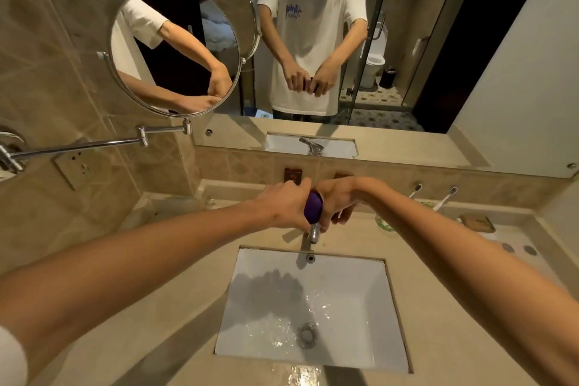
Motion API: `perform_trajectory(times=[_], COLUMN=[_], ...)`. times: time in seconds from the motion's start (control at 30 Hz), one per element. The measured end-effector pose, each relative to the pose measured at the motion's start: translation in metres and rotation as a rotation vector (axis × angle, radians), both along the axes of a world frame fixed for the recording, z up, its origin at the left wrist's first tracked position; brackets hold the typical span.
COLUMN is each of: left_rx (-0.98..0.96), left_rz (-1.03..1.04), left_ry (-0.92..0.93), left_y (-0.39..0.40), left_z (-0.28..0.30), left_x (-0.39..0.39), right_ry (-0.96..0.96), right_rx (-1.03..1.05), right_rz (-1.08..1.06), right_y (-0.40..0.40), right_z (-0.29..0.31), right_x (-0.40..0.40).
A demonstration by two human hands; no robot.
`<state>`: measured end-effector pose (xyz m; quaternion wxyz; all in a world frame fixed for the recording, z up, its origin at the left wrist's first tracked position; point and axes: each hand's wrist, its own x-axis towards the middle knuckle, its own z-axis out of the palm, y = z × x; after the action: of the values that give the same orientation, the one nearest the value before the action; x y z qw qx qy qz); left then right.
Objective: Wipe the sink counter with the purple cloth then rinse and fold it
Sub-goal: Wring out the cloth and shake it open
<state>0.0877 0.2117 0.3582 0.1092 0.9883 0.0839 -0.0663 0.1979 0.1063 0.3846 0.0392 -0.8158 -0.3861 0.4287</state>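
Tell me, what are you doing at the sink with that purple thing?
Both hands, the left hand and the right hand, squeeze the bunched-up purple cloth together above the faucet. The white sink below is wet around the drain. The cloth is not folded yet.

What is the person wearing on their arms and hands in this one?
Both forearms are bare, with no gloves, watch or rings visible on the left hand or right hand. A white short sleeve shows at the left arm's edge, matching the white T-shirt in the mirror.

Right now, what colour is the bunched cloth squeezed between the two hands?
Purple; the bunched cloth shows best in the head view, above the faucet.
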Motion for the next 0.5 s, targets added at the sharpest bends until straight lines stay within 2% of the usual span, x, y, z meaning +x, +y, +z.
perform_trajectory(times=[0.2, 0.27, 0.4, 0.5], left_rx=[-0.444, -0.625, -0.868, -1.076], left_rz=[0.018, 0.021, 0.036, 0.070], left_ry=[0.063, 0.068, 0.046, -0.049], left_y=[0.006, 0.009, 0.019, 0.025], left_z=[0.014, 0.019, 0.026, 0.027], left_x=[-0.008, -0.018, -0.041, -0.053], right_ry=[0.294, 0.316, 0.354, 0.419], right_rx=[0.363, 0.462, 0.620, 0.740], right_rz=[-0.212, -0.244, -0.304, -0.393], right_y=[-0.031, -0.042, -0.062, -0.074], right_z=[0.001, 0.002, -0.002, -0.005], right_x=[-0.009, -0.014, -0.024, -0.029])
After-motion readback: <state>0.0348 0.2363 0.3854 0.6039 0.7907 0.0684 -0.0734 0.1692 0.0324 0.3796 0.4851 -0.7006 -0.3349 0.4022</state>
